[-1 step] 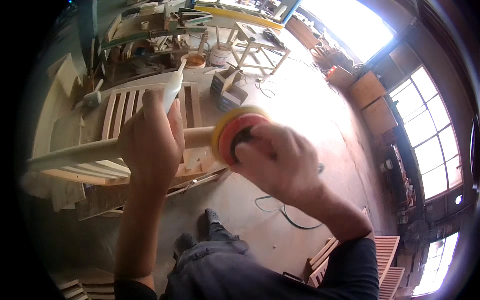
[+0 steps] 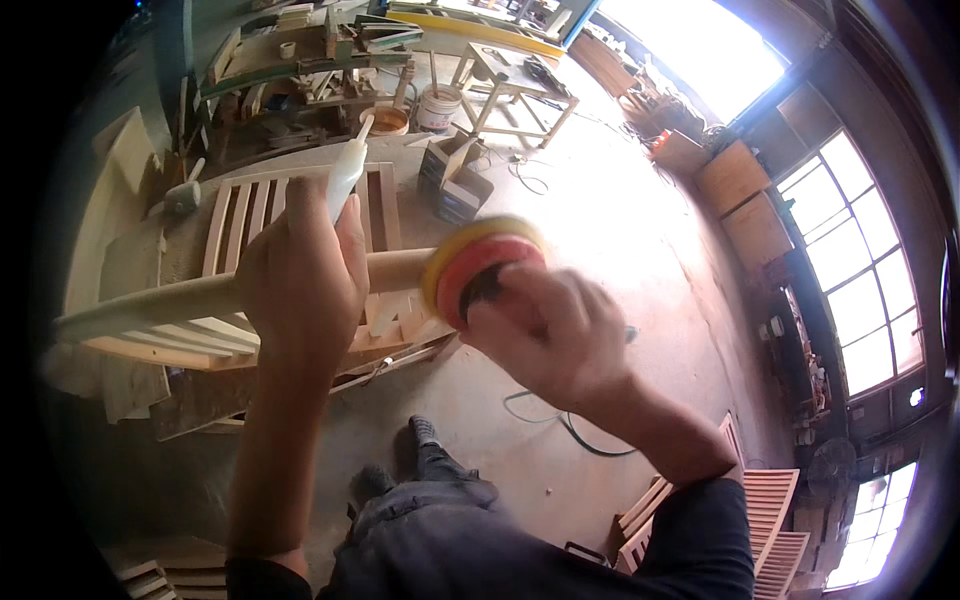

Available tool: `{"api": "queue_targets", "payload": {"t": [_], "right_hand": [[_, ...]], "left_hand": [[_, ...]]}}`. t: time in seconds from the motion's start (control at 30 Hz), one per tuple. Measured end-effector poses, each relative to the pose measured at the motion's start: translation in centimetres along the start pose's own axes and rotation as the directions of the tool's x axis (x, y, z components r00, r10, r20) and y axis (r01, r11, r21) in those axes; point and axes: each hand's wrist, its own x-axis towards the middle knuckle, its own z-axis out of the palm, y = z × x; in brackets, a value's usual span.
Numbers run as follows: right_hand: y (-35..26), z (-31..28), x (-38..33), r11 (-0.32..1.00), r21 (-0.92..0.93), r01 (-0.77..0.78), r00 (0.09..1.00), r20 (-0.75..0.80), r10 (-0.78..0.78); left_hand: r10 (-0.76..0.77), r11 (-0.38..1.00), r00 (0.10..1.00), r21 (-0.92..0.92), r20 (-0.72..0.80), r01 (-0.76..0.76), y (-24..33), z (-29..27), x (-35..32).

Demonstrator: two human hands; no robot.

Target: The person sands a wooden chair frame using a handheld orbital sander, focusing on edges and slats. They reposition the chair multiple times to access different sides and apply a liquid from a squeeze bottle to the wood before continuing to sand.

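My left hand (image 2: 303,265) is closed around a white squeeze bottle (image 2: 346,180) whose narrow nozzle points up and away. A long rounded wooden bar (image 2: 175,303) runs crosswise by that hand; whether my fingers also grip it is hidden. My right hand (image 2: 560,335) is wrapped round a handheld disc sander (image 2: 465,262) with a red body and a yellow rim. The disc is at the right end of the wooden bar; exact contact is hard to tell. Motion blurs the right hand.
Below the bar lies a slatted wooden frame (image 2: 240,215). Beyond are an open cardboard box (image 2: 455,190), a white bucket (image 2: 438,108) and a small table (image 2: 510,75). A green hose (image 2: 590,445) curls on the floor. More slatted panels (image 2: 775,500) stand at lower right.
My right hand and the sander have shifted slightly, the hand a little to the left. My left hand, the bottle and the bar look almost unmoved.
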Motion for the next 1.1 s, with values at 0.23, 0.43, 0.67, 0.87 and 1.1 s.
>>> {"api": "queue_targets", "payload": {"t": [0.23, 0.43, 0.67, 0.87, 1.1], "right_hand": [[0.8, -0.5, -0.6, 0.991, 0.076, -0.113, 0.992, 0.062, 0.108], [7.5, -1.4, 9.6, 0.853, 0.461, -0.244, 0.892, 0.451, 0.012], [13.2, 7.8, 15.4, 0.527, 0.413, -0.743, 0.29, 0.908, -0.303], [13.8, 14.1, 12.7, 0.41, 0.539, -0.736, 0.298, 0.801, -0.519], [12.6, 4.4, 13.3, 0.56, 0.803, -0.205, 0.785, 0.476, -0.396]], "left_hand": [[-0.057, 0.998, 0.995, 0.035, 0.082, 0.055, 0.3, 0.0, -0.2], [-0.065, 0.995, 0.997, 0.074, 0.029, 0.062, -0.5, 0.0, -0.6], [-0.162, 0.986, 0.986, 0.055, 0.029, 0.16, 0.1, -0.2, -0.4], [-0.148, 0.989, 0.989, 0.013, 0.031, 0.147, 0.6, -0.5, 0.0], [-0.191, 0.98, 0.978, 0.079, 0.08, 0.185, 0.5, -0.6, -0.2]]}}
